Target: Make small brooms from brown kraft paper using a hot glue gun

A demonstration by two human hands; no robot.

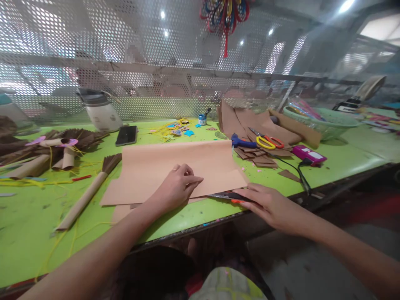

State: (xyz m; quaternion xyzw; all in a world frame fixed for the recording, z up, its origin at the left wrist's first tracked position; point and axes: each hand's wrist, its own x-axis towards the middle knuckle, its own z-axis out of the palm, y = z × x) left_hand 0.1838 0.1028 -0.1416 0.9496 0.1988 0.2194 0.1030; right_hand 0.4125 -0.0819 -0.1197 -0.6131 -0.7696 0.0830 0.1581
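A large sheet of light brown paper [150, 162] lies folded over on the green table, its near edge towards me. My left hand [178, 183] rests on the sheet with thumb and fingers closed in a pinch; whatever is between them, if anything, is too small to make out. Beside the near right corner of the paper, my right hand [265, 204] is closed around scissors [223, 195] with black and orange handles. Their blades point left, along and partly beneath the paper's near edge. The fingers partly cover the handles.
Left of the paper lie a rolled paper stick [83, 200], a phone [126, 135] and a white jug [103, 114]. At right are a blue glue gun [242, 141], yellow-and-red-handled scissors [270, 142], brown paper pieces [259, 157], a pink device [309, 155] with a cable and a green basket [331, 123].
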